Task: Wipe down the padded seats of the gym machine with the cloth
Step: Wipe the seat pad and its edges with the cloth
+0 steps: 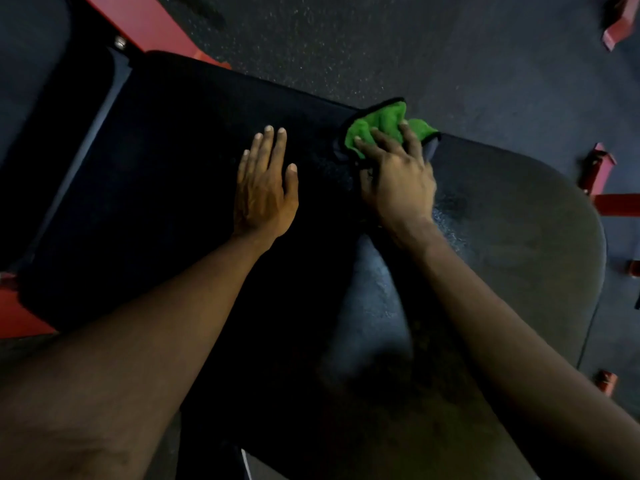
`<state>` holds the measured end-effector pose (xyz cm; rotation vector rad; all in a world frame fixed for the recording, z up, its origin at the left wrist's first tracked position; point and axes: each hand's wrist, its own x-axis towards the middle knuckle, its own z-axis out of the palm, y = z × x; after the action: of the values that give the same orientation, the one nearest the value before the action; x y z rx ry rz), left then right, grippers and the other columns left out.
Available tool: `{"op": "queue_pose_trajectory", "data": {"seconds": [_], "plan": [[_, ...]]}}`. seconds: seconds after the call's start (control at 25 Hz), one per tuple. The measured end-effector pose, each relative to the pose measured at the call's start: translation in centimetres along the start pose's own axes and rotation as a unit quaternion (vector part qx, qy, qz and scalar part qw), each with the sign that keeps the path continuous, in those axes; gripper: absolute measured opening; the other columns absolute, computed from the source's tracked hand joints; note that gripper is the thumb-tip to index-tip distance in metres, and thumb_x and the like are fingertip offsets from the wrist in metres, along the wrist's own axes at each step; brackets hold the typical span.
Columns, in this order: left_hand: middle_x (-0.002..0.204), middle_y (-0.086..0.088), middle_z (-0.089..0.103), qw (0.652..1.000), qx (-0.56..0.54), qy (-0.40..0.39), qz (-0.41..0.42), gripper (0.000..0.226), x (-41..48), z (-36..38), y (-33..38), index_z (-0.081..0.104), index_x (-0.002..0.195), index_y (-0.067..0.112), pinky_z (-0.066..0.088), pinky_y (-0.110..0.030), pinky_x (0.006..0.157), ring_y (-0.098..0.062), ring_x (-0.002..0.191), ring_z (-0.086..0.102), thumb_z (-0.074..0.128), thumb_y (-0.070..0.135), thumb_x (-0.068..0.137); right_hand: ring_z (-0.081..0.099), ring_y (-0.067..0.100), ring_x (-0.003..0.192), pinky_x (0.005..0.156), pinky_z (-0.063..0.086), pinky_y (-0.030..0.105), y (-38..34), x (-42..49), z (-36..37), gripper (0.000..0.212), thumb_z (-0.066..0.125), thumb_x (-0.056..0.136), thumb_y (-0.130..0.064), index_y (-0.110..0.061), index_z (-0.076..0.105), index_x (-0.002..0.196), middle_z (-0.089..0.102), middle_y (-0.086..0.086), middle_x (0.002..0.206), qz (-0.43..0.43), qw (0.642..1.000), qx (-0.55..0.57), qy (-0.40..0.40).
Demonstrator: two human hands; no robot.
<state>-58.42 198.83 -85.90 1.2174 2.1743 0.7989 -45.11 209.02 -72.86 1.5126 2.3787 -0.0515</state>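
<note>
A long black padded seat (pixel 156 188) fills the middle of the view, with a second, greyer pad (pixel 519 244) joining it on the right. My left hand (pixel 265 188) lies flat on the black pad, fingers straight and spread. My right hand (pixel 398 171) grips a bunched green cloth (pixel 381 123) with a black edge and presses it down at the far edge, where the two pads meet. Wet streaks glisten on the pad just below my right wrist.
Red frame beams (pixel 138 26) of the machine run behind the pad at top left, and another red part (pixel 20 313) shows at lower left. Red brackets (pixel 595 168) stand on the dark speckled rubber floor (pixel 381 46) at the right.
</note>
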Motion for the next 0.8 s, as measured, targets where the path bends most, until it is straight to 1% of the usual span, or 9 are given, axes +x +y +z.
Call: {"op": "queue_pose_trajectory", "data": {"seconds": [0.04,0.12,0.2,0.28,0.36,0.44,0.56,0.68,0.8], "plan": [[0.167,-0.007,0.023,1.0,-0.002,-0.006,-0.002,0.058,0.0,-0.1,0.0,0.027,0.16,0.015,0.011,-0.039,0.126,-0.022,0.156,0.017,0.031,0.034,0.106,0.024,0.023,0.152,0.105,0.042,0.048,1.8,-1.3,-0.7,0.047,0.056,0.093,-0.032,-0.041,0.058,0.139,0.049,-0.011,0.152,0.003,1.0,-0.001,0.01],[0.168,-0.007,0.022,1.0,-0.006,-0.018,-0.007,0.059,0.1,-0.3,0.0,0.026,0.161,0.015,0.01,-0.04,0.127,-0.022,0.156,0.016,0.029,0.036,0.106,0.026,0.023,0.151,0.108,0.043,0.05,6.1,-4.1,-2.3,0.046,0.058,0.093,-0.031,-0.041,0.059,0.138,0.051,-0.011,0.151,0.039,0.999,0.011,0.028],[0.168,-0.008,0.021,1.0,-0.002,-0.023,-0.007,0.06,0.1,-0.3,0.1,0.025,0.161,0.014,0.009,-0.041,0.126,-0.023,0.156,0.015,0.028,0.041,0.107,0.025,0.024,0.151,0.113,0.038,0.05,9.5,-6.3,-3.6,0.046,0.059,0.094,-0.029,-0.038,0.06,0.138,0.051,-0.008,0.151,0.088,0.994,0.035,0.05],[0.169,-0.01,0.018,0.999,0.005,-0.033,-0.007,0.062,0.2,-0.2,0.1,0.023,0.161,0.013,0.008,-0.041,0.126,-0.025,0.156,0.013,0.03,0.045,0.108,0.025,0.026,0.151,0.117,0.032,0.045,10.3,-6.9,-3.7,0.045,0.058,0.094,-0.029,-0.034,0.061,0.138,0.052,-0.005,0.15,0.125,0.987,0.044,0.086],[0.169,-0.011,0.015,0.999,0.004,-0.043,-0.009,0.063,0.2,-0.3,0.3,0.021,0.162,0.012,0.007,-0.042,0.126,-0.026,0.157,0.011,0.032,0.045,0.109,0.026,0.026,0.151,0.117,0.03,0.042,8.9,-5.8,-2.8,0.045,0.056,0.092,-0.031,-0.034,0.062,0.137,0.053,-0.003,0.15,0.145,0.984,0.033,0.099],[0.169,-0.011,0.014,0.999,0.011,-0.041,-0.016,0.063,0.0,-0.2,0.7,0.019,0.162,0.011,0.008,-0.043,0.126,-0.027,0.157,0.011,0.033,0.044,0.109,0.026,0.026,0.151,0.113,0.032,0.042,6.4,-3.5,-2.1,0.046,0.055,0.092,-0.033,-0.035,0.062,0.137,0.051,-0.003,0.152,0.137,0.986,0.033,0.086],[0.17,-0.01,0.012,0.999,0.017,-0.043,-0.02,0.063,0.0,-0.3,1.0,0.017,0.162,0.01,0.008,-0.041,0.127,-0.025,0.157,0.009,0.032,0.041,0.109,0.024,0.025,0.152,0.106,0.038,0.047,4.2,-1.7,-1.4,0.046,0.056,0.092,-0.033,-0.036,0.06,0.138,0.049,-0.005,0.153,0.066,0.997,0.007,0.04],[0.17,-0.01,0.012,0.999,0.014,-0.045,-0.013,0.059,0.1,-0.6,1.6,0.02,0.161,0.008,0.008,-0.039,0.127,-0.024,0.157,0.009,0.033,0.035,0.11,0.025,0.025,0.151,0.105,0.039,0.048,6.8,-3.8,-2.5,0.044,0.055,0.095,-0.032,-0.04,0.059,0.138,0.049,-0.009,0.152,0.038,0.999,-0.007,0.022],[0.168,-0.012,0.02,0.999,-0.019,-0.021,0.033,0.055,-0.1,-0.7,3.0,0.028,0.159,0.007,0.011,-0.04,0.126,-0.026,0.156,0.016,0.036,0.026,0.108,0.028,0.029,0.15,0.112,0.038,0.052,12.5,-7.4,-4.6,0.045,0.057,0.094,-0.03,-0.039,0.059,0.138,0.051,-0.007,0.151,0.08,0.996,0.015,0.037]]}}
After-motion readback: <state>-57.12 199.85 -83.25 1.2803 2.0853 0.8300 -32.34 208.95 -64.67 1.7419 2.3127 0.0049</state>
